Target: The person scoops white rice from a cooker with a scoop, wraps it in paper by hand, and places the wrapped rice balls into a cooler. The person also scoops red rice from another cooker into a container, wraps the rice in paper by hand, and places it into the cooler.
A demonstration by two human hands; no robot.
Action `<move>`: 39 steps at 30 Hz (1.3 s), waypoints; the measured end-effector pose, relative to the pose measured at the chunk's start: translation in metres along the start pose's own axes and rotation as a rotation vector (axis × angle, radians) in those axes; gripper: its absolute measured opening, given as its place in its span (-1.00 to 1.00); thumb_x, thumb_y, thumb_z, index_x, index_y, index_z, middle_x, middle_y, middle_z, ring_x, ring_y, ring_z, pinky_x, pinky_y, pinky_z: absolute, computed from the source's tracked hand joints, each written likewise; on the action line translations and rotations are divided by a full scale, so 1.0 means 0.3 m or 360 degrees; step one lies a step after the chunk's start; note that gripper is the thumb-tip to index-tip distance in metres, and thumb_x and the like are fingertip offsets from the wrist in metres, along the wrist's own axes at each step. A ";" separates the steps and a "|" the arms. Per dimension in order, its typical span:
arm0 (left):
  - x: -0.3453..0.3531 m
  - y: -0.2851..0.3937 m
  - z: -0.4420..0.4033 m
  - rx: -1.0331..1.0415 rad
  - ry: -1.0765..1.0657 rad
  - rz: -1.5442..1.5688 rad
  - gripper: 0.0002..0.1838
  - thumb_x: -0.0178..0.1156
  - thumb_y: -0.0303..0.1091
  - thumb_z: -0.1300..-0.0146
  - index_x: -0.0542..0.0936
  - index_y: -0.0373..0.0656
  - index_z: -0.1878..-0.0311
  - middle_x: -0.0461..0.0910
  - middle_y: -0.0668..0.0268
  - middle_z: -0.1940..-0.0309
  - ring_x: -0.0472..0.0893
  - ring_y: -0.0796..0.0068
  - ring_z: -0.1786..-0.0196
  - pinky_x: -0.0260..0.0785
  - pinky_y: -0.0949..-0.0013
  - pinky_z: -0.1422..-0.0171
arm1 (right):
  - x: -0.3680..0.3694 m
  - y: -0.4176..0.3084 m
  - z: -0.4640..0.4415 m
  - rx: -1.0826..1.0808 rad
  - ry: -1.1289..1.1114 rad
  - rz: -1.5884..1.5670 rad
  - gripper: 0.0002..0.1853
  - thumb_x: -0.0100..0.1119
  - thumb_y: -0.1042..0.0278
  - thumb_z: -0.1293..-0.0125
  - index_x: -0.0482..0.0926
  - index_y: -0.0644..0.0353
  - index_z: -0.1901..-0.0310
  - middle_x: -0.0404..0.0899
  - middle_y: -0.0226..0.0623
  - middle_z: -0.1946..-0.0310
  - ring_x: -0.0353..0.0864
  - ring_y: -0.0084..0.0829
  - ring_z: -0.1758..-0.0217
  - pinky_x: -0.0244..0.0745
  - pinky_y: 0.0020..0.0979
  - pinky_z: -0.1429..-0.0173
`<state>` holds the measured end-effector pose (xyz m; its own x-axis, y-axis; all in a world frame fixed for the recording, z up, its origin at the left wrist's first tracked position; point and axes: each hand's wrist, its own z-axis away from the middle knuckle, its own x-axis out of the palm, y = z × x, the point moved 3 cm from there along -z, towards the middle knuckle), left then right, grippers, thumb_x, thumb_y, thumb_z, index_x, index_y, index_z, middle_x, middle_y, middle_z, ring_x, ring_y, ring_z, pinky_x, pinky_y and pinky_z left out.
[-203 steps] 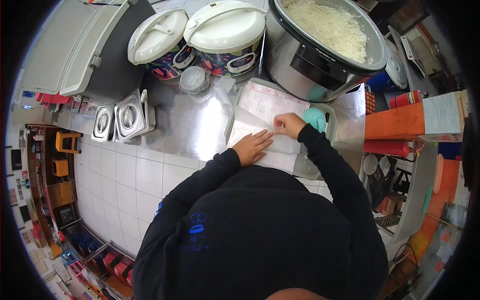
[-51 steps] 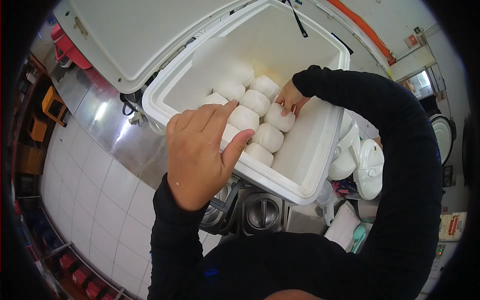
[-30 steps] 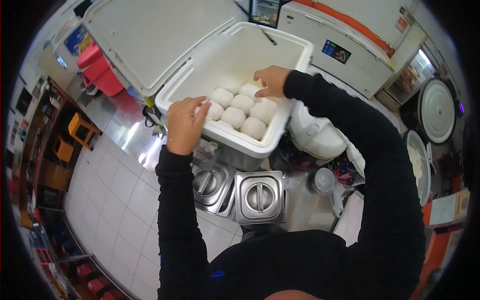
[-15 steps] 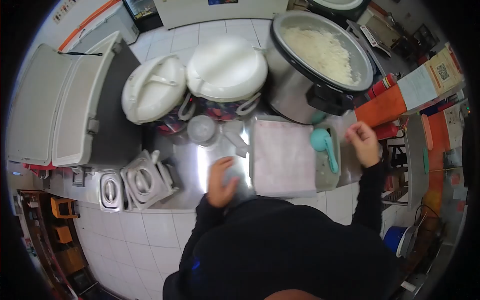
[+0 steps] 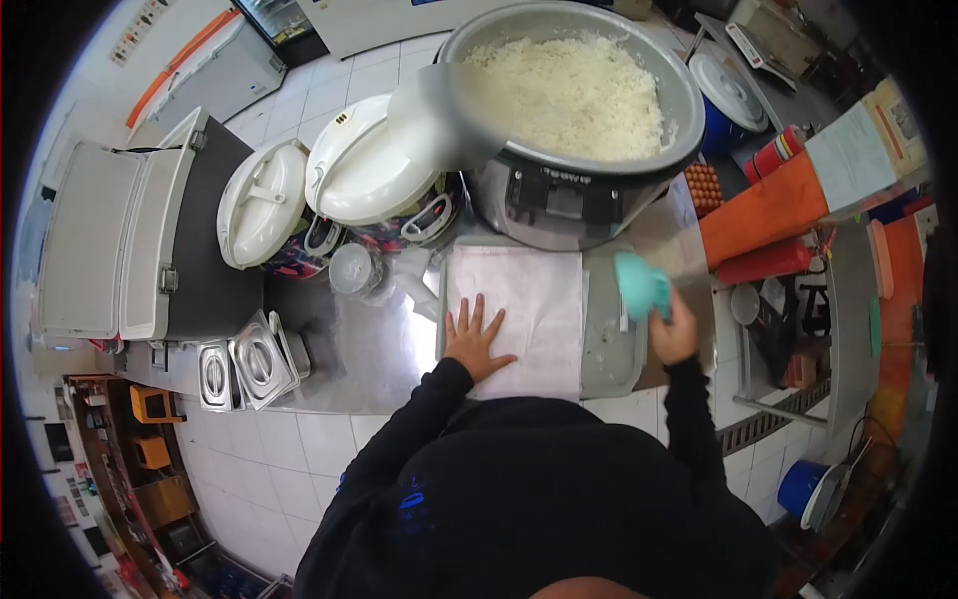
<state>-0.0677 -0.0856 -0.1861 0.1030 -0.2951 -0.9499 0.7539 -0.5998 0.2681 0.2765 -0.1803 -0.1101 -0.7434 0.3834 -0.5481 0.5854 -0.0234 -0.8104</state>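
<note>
My left hand [image 5: 478, 344] lies flat with its fingers spread on the left part of a stack of white paper sheets [image 5: 544, 309]. The paper rests on a grey-green tray [image 5: 612, 369] at the counter's front. Over the tray's right edge, my right hand [image 5: 675, 327] is closed round the handle of a turquoise scoop [image 5: 639, 286], whose bowl points up and to the left. Behind the tray stands a large steel cooker [image 5: 544, 205] without a lid, holding white rice [image 5: 574, 95].
Two white-lidded pots [image 5: 264, 205] [image 5: 369, 165] and clear plastic tubs [image 5: 355, 270] stand left of the cooker. Further left are lidded steel containers [image 5: 261, 367] and an open grey cool box [image 5: 205, 240]. A red cylinder [image 5: 766, 262] lies right of the counter.
From the cool box of wrapped white bundles, the view has swung back to the tray. My left hand has come down on the paper, and my right hand has taken hold of the turquoise scoop.
</note>
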 end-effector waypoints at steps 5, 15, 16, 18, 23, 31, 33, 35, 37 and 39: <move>-0.048 0.004 -0.052 -0.0037 -0.0046 0.0009 0.02 0.12 0.42 0.02 0.12 0.09 -0.45 -0.22 -0.05 -0.48 -0.27 -0.21 -0.50 -0.38 -0.37 -0.41 | -0.337 -0.385 -0.383 -0.0410 0.0038 -0.0275 -0.38 0.15 0.45 -0.22 0.21 0.40 -0.29 0.46 -0.06 -0.11 0.47 -0.34 -0.16 0.31 -0.36 -0.24; -0.668 -0.019 -0.301 0.0160 0.0983 0.1510 0.30 0.36 0.16 0.06 -0.29 -0.36 -0.44 -0.32 -0.15 -0.46 -0.28 0.01 -0.53 -0.41 0.11 -0.52 | 0.137 -0.580 -1.267 -0.1174 -0.0791 0.1540 -0.88 -0.07 0.40 -0.30 0.41 0.24 0.21 0.58 -0.04 0.41 0.62 -0.03 0.34 0.52 -0.12 0.26; -0.706 0.006 -0.333 0.0194 0.0958 0.1680 0.32 0.38 0.15 0.08 -0.31 -0.37 -0.44 -0.33 -0.13 -0.47 -0.29 0.03 -0.53 -0.42 0.16 -0.53 | 0.198 -0.538 -1.293 -0.1127 -0.0838 0.1573 -0.88 -0.07 0.43 -0.28 0.41 0.26 0.21 0.58 -0.03 0.43 0.62 -0.02 0.35 0.52 -0.13 0.28; -0.740 0.022 -0.388 0.0229 0.0735 0.1736 0.44 0.46 0.06 0.13 -0.51 -0.38 -0.39 -0.39 -0.16 -0.46 -0.32 0.09 -0.52 -0.44 0.22 -0.53 | 0.254 -0.477 -1.311 -0.1021 -0.0930 0.1599 -0.88 -0.05 0.45 -0.25 0.41 0.30 0.23 0.58 0.00 0.46 0.62 -0.02 0.35 0.52 -0.14 0.29; -0.776 0.094 -0.468 0.0318 0.0485 0.1747 0.53 0.48 -0.21 0.12 -0.86 -0.27 -0.21 -0.40 -0.28 -0.40 -0.26 0.03 -0.50 -0.44 0.22 -0.52 | 0.293 -0.433 -1.236 -0.0893 -0.1433 0.1601 -0.83 0.03 0.45 -0.19 0.43 0.40 0.26 0.58 0.06 0.46 0.63 -0.01 0.34 0.52 -0.14 0.27; -0.746 0.088 -0.485 0.0445 0.0274 0.2082 0.51 0.43 -0.28 0.02 -1.00 -0.17 -0.05 -0.46 -0.26 -0.41 -0.22 0.03 -0.50 -0.41 0.23 -0.51 | 0.419 -0.410 -1.116 -0.0243 -0.2287 0.1525 -0.66 0.02 0.18 -0.34 0.53 0.39 0.26 0.57 0.01 0.53 0.62 -0.10 0.49 0.53 -0.23 0.41; -0.753 0.090 -0.489 0.0482 0.0246 0.2172 0.51 0.42 -0.30 0.01 -1.01 -0.16 -0.03 -0.47 -0.26 -0.41 -0.23 0.04 -0.50 -0.41 0.23 -0.51 | 0.411 -0.467 -1.115 0.0201 -0.2398 0.1448 -0.62 -0.01 0.14 -0.36 0.52 0.40 0.27 0.55 -0.04 0.58 0.61 -0.17 0.59 0.51 -0.27 0.50; -0.755 0.090 -0.485 0.0475 0.0237 0.2148 0.51 0.42 -0.32 0.00 -1.02 -0.15 -0.02 -0.46 -0.25 -0.41 -0.23 0.04 -0.50 -0.40 0.24 -0.51 | 0.385 -0.462 -1.097 0.0349 -0.2524 0.1266 -0.61 -0.04 0.13 -0.38 0.50 0.39 0.31 0.53 -0.10 0.62 0.58 -0.25 0.66 0.49 -0.32 0.57; -0.756 0.090 -0.484 0.0469 0.0210 0.2173 0.51 0.42 -0.32 0.00 -1.03 -0.14 -0.01 -0.45 -0.24 -0.42 -0.23 0.06 -0.50 -0.40 0.24 -0.51 | 0.340 -0.467 -1.088 0.0416 -0.2601 0.1156 -0.62 -0.06 0.13 -0.38 0.49 0.37 0.33 0.51 -0.15 0.65 0.56 -0.31 0.69 0.48 -0.35 0.61; -0.754 0.093 -0.483 0.0449 0.0159 0.2247 0.52 0.43 -0.32 0.01 -1.03 -0.13 -0.01 -0.45 -0.22 -0.42 -0.22 0.07 -0.50 -0.40 0.24 -0.51 | 0.279 -0.488 -1.083 0.0404 -0.2648 0.1113 -0.64 -0.06 0.16 -0.38 0.47 0.35 0.34 0.49 -0.19 0.68 0.56 -0.33 0.68 0.48 -0.37 0.60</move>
<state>0.0241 0.0723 0.0129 0.6933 -0.7095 0.1265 -0.1638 0.0158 0.9864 0.2337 0.1552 0.0300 -0.0162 -0.9691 -0.2461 0.9558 0.0573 -0.2884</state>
